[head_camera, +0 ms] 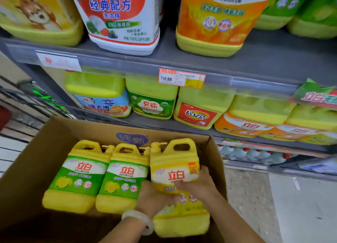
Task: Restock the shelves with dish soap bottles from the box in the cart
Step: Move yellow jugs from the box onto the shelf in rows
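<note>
An open cardboard box [36,162] holds three yellow dish soap bottles lying side by side. Two carry green labels: one on the left [76,177] and one in the middle [122,180]. The third, a yellow-labelled bottle [175,162], lies at the right. My left hand [153,197], with a pale bangle at the wrist, grips that bottle's left side. Over its right side curls my right hand [198,184]. Both hands cover the bottle's middle.
Grey shelves [182,64] rise just behind the box, packed with large soap jugs on two levels. A price tag [181,78] hangs on the upper shelf edge. Cart wire [21,100] shows at the left. Tiled floor [300,206] lies to the right.
</note>
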The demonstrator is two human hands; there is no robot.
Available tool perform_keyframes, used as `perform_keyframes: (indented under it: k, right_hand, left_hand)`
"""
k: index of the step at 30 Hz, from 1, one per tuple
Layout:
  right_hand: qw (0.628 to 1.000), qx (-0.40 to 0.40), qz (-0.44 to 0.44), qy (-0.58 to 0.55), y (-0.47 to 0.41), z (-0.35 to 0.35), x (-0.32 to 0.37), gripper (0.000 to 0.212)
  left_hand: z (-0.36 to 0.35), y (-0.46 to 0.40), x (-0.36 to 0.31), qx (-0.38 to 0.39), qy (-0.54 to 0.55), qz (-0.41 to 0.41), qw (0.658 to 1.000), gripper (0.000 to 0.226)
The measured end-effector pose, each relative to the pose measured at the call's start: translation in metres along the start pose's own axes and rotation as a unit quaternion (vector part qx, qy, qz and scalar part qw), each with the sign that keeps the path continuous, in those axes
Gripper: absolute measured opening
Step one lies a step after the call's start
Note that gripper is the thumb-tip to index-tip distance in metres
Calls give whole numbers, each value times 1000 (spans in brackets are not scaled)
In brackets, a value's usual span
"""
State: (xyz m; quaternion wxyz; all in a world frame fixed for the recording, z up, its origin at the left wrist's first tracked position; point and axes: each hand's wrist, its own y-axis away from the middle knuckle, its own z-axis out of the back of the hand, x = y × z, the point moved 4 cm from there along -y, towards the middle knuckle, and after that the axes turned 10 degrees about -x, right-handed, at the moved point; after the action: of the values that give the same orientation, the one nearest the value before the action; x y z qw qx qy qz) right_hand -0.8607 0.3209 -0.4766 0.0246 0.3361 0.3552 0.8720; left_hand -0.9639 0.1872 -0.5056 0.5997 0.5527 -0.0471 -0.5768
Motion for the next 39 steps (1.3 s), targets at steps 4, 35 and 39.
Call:
perform_keyframes:
  k: [4,35,39]
  right_hand:
    - [992,-27,109,-65,29,25,49,91]
    - [851,-175,423,-258,81,497,-26,80]
    - [850,-176,421,-263,57,542,-31,83]
  left_hand:
    - [30,32,-54,16,26,-94,995,74]
    - [-246,334,-279,-75,119,-474,869,91]
    - [-286,343,-306,-78,112,-497,857,84]
